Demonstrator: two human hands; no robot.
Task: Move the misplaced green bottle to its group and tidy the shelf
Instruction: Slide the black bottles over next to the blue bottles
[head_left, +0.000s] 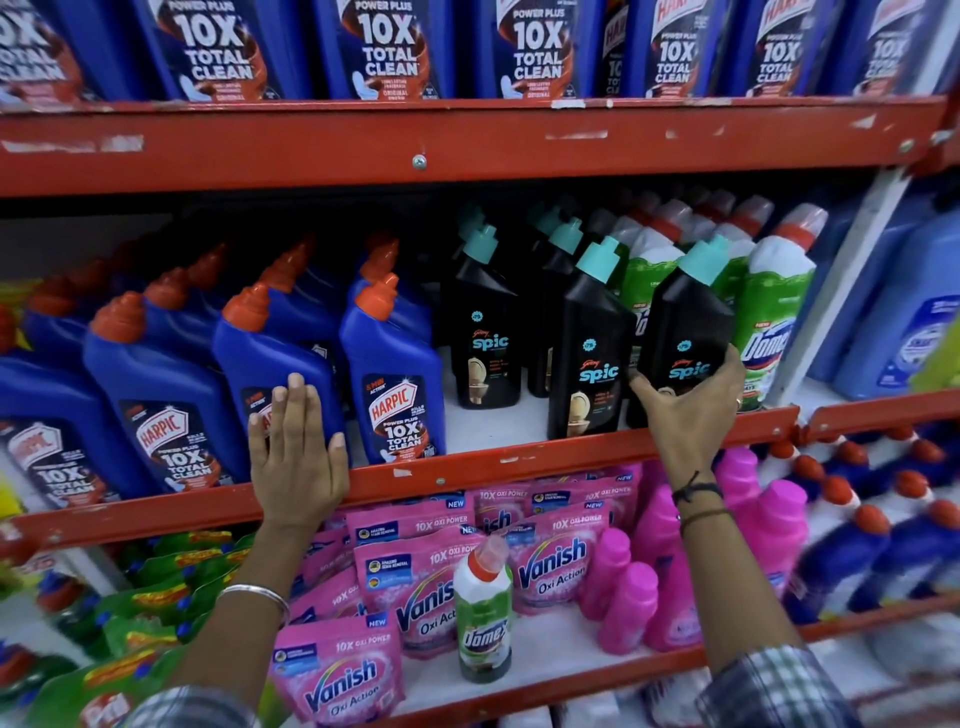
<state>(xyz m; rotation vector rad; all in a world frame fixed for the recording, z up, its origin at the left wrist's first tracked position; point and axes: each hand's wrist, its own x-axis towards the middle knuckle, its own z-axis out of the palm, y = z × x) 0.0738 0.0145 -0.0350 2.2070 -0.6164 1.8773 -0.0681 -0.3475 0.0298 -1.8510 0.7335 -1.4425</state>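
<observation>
A green Domex bottle (483, 618) with a white shoulder and red cap stands alone on the lower shelf among pink Vanish pouches (332, 675). Its group of green Domex bottles (774, 317) stands on the middle shelf at the right. My right hand (691, 410) grips the base of a black Spic bottle (685, 322) with a teal cap, tilted in front of the green group. My left hand (296, 457) lies flat, fingers apart, against a blue Harpic bottle (275, 364) at the shelf's front edge.
Red shelf rails (467, 140) run across. Blue Harpic bottles (156, 395) fill the middle left and the top shelf. More black Spic bottles (488, 332) stand mid-shelf with a white gap in front. Pink bottles (769, 525) and light blue jugs (904, 322) sit at the right.
</observation>
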